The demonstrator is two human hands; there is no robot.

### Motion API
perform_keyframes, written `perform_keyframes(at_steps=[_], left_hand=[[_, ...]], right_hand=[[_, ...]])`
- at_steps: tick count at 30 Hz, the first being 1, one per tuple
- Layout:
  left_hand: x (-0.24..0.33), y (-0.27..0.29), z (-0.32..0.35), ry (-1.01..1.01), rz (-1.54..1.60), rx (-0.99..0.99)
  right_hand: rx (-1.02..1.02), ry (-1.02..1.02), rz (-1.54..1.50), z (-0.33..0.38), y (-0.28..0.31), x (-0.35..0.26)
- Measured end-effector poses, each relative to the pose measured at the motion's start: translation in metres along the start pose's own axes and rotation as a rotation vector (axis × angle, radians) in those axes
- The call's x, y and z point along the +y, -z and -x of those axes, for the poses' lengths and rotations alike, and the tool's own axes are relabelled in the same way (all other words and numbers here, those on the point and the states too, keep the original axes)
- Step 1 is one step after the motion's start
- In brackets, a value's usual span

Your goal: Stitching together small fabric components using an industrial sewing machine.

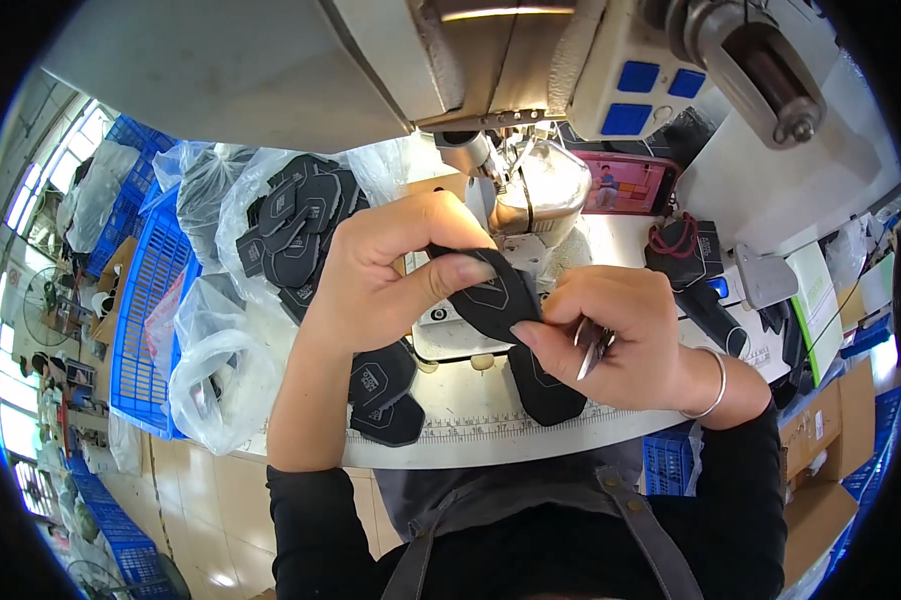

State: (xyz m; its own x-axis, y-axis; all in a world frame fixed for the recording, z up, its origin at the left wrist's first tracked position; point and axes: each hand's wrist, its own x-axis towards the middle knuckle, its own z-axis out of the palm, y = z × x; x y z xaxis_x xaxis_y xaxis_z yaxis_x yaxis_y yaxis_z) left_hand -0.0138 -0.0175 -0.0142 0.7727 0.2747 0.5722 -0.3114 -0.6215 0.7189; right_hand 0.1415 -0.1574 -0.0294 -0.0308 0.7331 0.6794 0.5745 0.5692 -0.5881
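Note:
A padded black fabric piece (491, 305) with a stitched outline is held up between my two hands, in front of the sewing machine (541, 185). My left hand (396, 265) pinches its upper left part between thumb and fingers. At its lower right edge, my right hand (621, 325) grips it with the thumb and fingertips. Small metal thread snips (595, 348) are tucked within the same right hand, partly hidden by the fingers. Two similar black pieces (383, 385) overlap on the table below my left wrist, and another black piece (546, 388) lies below the held one.
A heap of black pieces (301, 220) lies in clear plastic at the left, beside a blue crate (151, 320). A phone (626, 183) leans behind the machine. More dark items (686, 255) sit at the right. A ruler strip (481, 428) runs along the white table's front edge.

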Motion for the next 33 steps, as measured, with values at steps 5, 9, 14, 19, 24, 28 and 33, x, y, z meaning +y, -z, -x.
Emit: perform_keyframes(at_steps=[5,9,14,19,24,28,33], left_hand=[[0.004,-0.003,-0.002,-0.076,-0.063,0.04],[0.008,-0.006,-0.009,0.497,0.317,0.056],[0.0,-0.005,-0.019,0.574,0.638,0.167],[-0.001,-0.006,-0.025,0.534,0.634,0.19],[-0.007,-0.003,-0.025,0.506,0.639,0.166],[-0.008,-0.002,-0.025,0.497,0.667,0.151],[-0.012,-0.003,-0.025,0.49,0.657,0.173]], right_hand=[[-0.004,0.058,0.05,-0.001,0.001,0.001],[-0.037,-0.423,-0.349,-0.006,0.001,-0.001],[-0.046,-0.57,-0.58,-0.015,0.003,0.007],[0.005,-0.547,-0.528,-0.015,-0.001,0.011],[0.045,-0.513,-0.494,-0.015,-0.005,0.012],[0.028,-0.491,-0.476,-0.013,-0.005,0.015],[0.025,-0.467,-0.467,-0.011,-0.007,0.018]])
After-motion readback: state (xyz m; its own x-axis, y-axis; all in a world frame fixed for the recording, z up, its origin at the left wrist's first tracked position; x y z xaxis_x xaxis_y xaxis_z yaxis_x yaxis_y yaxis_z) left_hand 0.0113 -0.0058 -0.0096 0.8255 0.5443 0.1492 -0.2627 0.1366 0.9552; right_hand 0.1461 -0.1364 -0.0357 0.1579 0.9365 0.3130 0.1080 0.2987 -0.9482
